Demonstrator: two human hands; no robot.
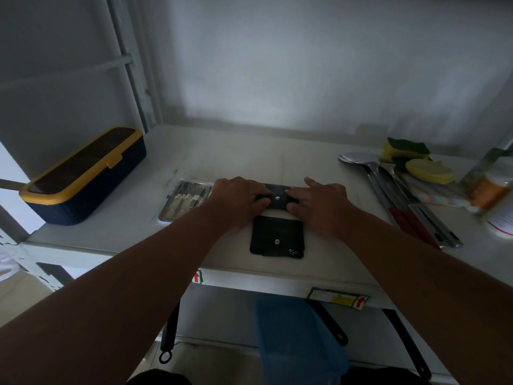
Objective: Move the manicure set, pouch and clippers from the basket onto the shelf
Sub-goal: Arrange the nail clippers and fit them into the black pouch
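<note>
A black pouch with a metal snap lies flat on the white shelf, near its front edge. Just behind it lies a second dark piece with a snap, the pouch flap. My left hand and my right hand both press on this flap from either side, fingertips close to the snap. To the left of my left hand an open manicure set lies flat, showing several metal tools. No basket or separate clippers can be made out.
A navy box with a yellow lid stands at the shelf's left end. At the right lie ladles and utensils, sponges, a yellow round lid and bottles. A blue container sits on the lower shelf.
</note>
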